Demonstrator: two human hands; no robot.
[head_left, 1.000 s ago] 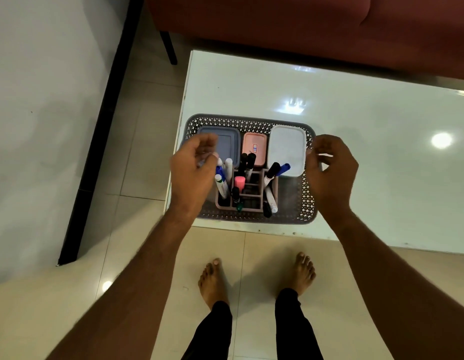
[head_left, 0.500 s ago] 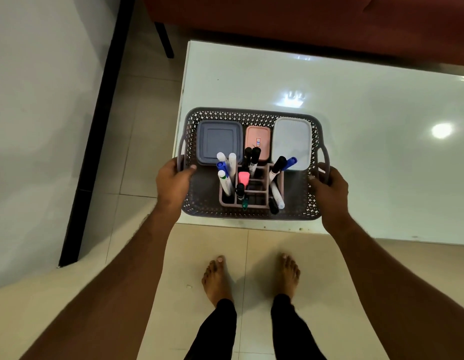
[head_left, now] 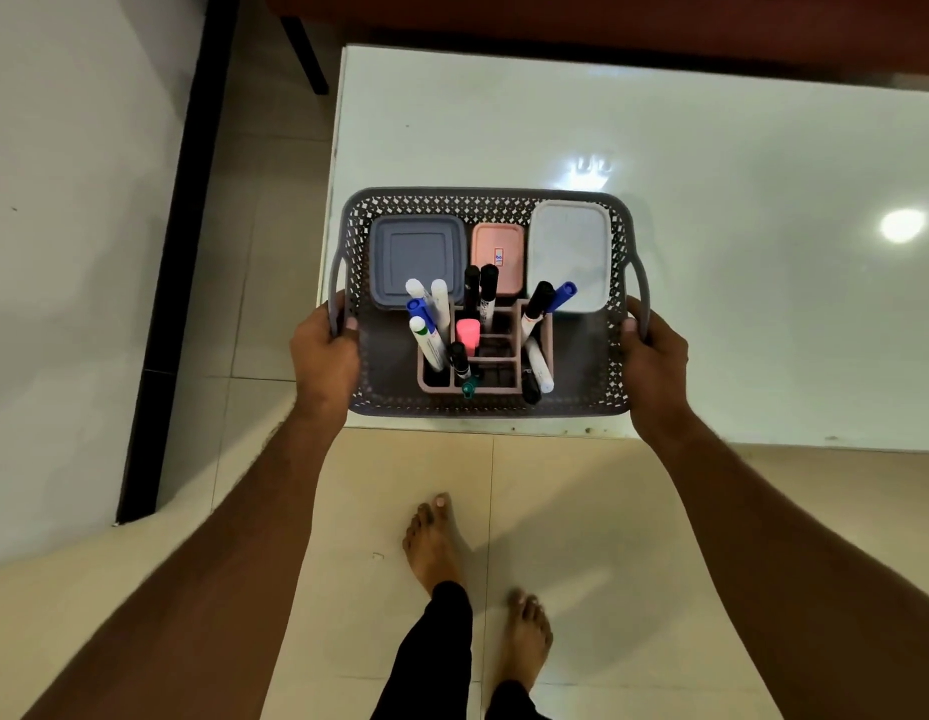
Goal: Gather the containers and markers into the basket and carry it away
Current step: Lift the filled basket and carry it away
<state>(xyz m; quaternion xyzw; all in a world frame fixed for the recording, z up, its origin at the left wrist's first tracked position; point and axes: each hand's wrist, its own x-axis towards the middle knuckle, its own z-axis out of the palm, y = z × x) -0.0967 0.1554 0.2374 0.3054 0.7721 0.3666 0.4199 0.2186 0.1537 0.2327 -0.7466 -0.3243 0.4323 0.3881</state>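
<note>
In the head view, the gathering part of the task looked finished. The basket (head_left: 483,202) was seen at the near left corner of the table (head_left: 712,148), and everything the task names was already inside it. Along its far wall three lidded containers were lined up: a grey one (head_left: 418,257) on the left, a small pink one (head_left: 498,254) in the middle and a white one (head_left: 569,252) on the right. In front of them a pink holder (head_left: 486,379) was set, with the markers (head_left: 431,340) stood in its compartments, most leaning outward. No loose container or marker was seen on the table. What was left, by this judgement, was the carrying away; whether the basket had been raised off the tabletop could not be told from this view, though its near edge was seen right at the table's edge. As to pose, both arms were stretched forward and down. The left hand (head_left: 325,356) was clamped on the basket's left handle, thumb laid over the rim and fingers curled underneath. The right hand (head_left: 654,356) was wrapped round the right handle in the same way, thumb on top. The basket was held about level between them. Below, bare feet were seen on the tiled floor (head_left: 582,511), one ahead of the other.
</note>
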